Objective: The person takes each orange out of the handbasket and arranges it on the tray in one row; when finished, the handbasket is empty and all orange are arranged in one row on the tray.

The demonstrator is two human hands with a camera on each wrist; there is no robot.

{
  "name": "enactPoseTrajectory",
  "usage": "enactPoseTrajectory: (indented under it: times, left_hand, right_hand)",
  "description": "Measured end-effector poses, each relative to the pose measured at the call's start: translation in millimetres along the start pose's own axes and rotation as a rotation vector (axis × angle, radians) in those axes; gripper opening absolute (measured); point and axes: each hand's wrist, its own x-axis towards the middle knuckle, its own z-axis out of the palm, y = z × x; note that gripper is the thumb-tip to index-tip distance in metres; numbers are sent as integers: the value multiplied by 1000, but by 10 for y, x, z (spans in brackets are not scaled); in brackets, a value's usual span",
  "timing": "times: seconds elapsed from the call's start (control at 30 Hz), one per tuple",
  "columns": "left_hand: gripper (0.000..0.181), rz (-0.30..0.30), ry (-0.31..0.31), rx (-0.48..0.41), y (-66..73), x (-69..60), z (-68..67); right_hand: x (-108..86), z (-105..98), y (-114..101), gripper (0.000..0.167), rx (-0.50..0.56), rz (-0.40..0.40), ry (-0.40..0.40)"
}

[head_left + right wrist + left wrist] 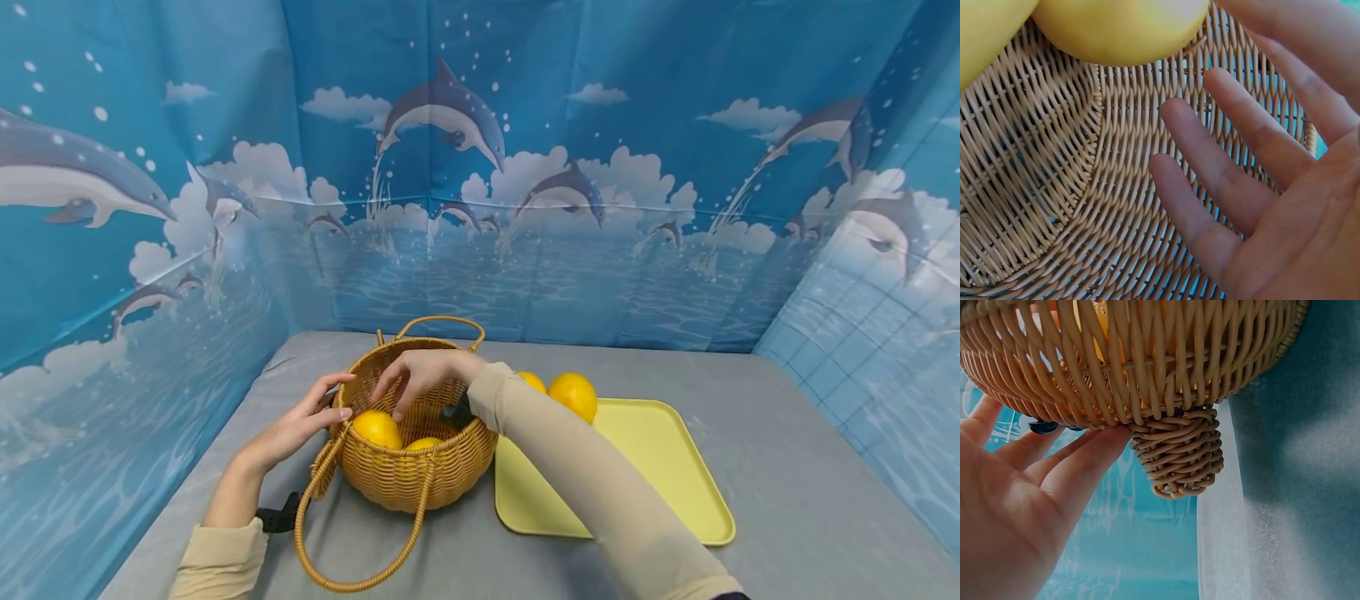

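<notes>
A brown wicker basket [397,487] holds two visible orange-yellow fruits [377,428], the second [425,443] partly behind the front rim. At the basket's left rim is my left hand [288,433]; the left wrist view shows the hand [1035,500] with nearly straight fingers touching the wicker [1166,356] from outside. My right hand [431,372] reaches over the rim into the basket, fingers pointing down beside the left fruit. In the right wrist view the hand [1266,187] is spread and holds nothing, below and right of a yellow fruit [1122,31].
A yellow tray [652,450] lies right of the basket, partly under my right forearm, with two more fruits [573,395] at its back left. One basket handle [360,583] hangs down in front, the other [442,318] stands at the back. A dolphin-print curtain [570,275] surrounds the grey table [795,492].
</notes>
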Motion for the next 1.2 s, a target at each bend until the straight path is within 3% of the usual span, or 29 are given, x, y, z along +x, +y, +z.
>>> enactPoseTrajectory:
  times: [0.43, 0.67, 0.87, 1.2]
  left_hand:
    - [53, -28, 8, 5, 6, 10, 2]
    - [54, -28, 11, 13, -7, 15, 1]
    - [53, -16, 9, 4, -3, 9, 4]
    - [52, -8, 8, -2, 6, 8, 8]
  right_hand:
    - [50, 52, 34, 45, 6, 57, -87]
    - [62, 62, 25, 45, -81, 24, -135]
    - [47, 61, -16, 38, -228, -16, -53]
    - [54, 54, -17, 8, -356, -40, 37]
